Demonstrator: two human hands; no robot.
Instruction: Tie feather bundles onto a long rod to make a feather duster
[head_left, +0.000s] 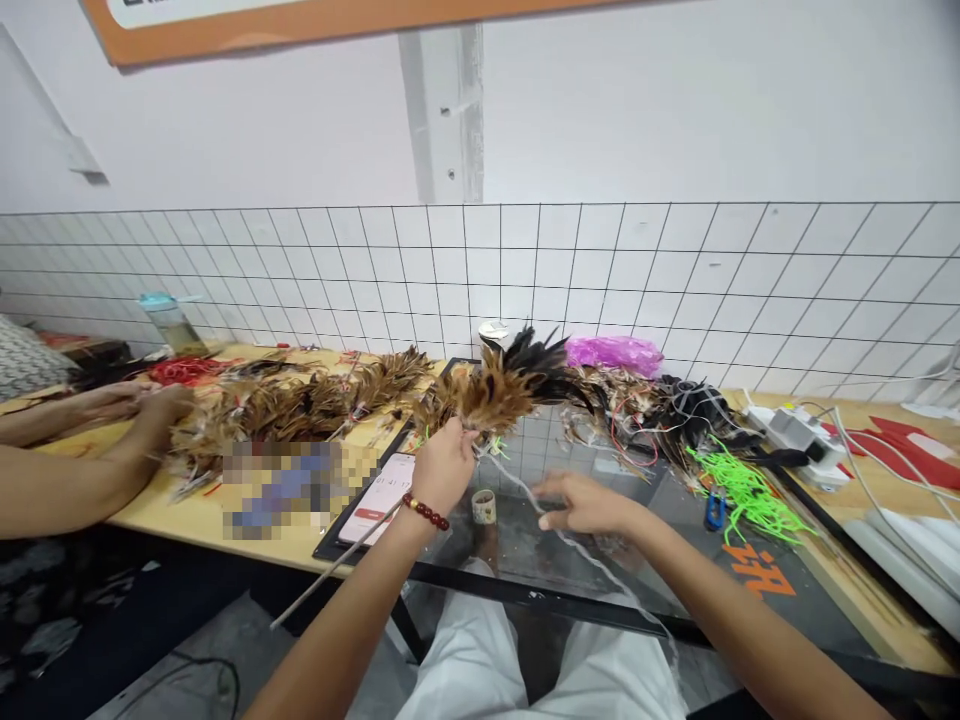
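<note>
You sat at the glass table point(600, 560). Your left hand point(444, 467) gripped the feather duster point(495, 385), fingers clamped round its base above the table's far edge. Your right hand point(581, 503) pinched the white tape point(517, 485), near the small tape roll point(484, 506).

One phone point(377, 497), one tape roll point(484, 506), one bottle point(171, 322), one pink bag point(615, 352) and one bundle of green cords point(742, 490) lie on the table point(195, 515), with four hands in view.
</note>
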